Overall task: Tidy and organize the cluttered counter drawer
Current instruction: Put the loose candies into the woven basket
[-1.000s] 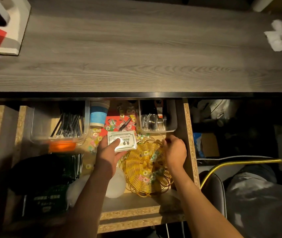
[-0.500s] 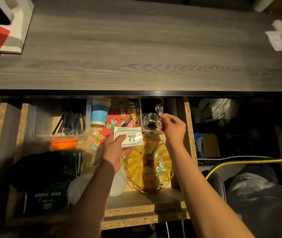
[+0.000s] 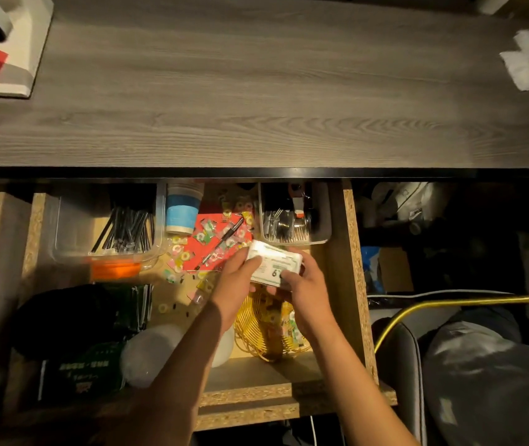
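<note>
Barely started imo: both the left hand (image 3: 235, 278) and right hand (image 3: 305, 291) pinch a stack of price tags (image 3: 274, 263) above the gold basket (image 3: 269, 329), while candies (image 3: 185, 255) litter the drawer (image 3: 350, 252).

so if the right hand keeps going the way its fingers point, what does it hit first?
The right hand points up and left, already gripping the white pack that the left hand also holds. Beyond the pack, probably the pen on the red sheet, though depth is unclear.
</note>
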The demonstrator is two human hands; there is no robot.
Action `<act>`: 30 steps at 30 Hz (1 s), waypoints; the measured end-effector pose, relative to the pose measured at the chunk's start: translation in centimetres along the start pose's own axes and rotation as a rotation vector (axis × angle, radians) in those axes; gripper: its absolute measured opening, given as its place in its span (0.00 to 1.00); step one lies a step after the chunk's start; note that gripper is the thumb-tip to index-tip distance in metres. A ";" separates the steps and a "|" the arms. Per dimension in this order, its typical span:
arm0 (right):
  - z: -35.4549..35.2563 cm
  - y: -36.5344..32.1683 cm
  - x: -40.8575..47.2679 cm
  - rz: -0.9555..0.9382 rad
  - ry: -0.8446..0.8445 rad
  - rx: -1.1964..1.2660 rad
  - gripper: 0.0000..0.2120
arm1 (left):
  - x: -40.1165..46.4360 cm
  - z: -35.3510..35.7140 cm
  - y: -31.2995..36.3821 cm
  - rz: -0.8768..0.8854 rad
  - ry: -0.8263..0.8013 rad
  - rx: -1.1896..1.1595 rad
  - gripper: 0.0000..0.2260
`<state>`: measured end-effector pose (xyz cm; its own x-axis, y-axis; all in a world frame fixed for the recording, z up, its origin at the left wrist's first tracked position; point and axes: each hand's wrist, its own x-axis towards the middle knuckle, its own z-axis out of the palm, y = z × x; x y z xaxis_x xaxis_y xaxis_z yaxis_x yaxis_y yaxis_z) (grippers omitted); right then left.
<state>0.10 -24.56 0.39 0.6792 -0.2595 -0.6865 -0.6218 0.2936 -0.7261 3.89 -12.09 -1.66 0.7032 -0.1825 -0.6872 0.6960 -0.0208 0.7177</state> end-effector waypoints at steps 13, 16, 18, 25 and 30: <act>-2.5 1.9 2.0 -0.134 0.146 -0.291 0.10 | 1.8 0.0 -0.7 -0.118 0.044 -0.060 0.06; -3.0 2.2 5.1 -0.226 0.433 -0.478 0.10 | 2.1 -2.4 -1.2 -0.035 0.183 -0.092 0.07; -3.4 2.6 7.1 -0.176 0.406 -0.504 0.12 | 2.3 -3.4 -1.3 -0.026 0.241 -0.075 0.09; -3.3 3.0 11.1 -0.045 0.316 -0.661 0.08 | 3.5 -4.7 -1.3 -0.102 0.329 -0.126 0.07; -3.4 3.0 11.5 -0.036 0.243 -0.757 0.08 | 3.9 -5.2 -1.6 -0.135 0.322 -0.119 0.06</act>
<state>4.68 -29.76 -9.82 0.6541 -0.4756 -0.5882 -0.7563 -0.4011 -0.5168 6.26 -7.60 -6.07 0.6004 0.1333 -0.7885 0.7843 0.0940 0.6132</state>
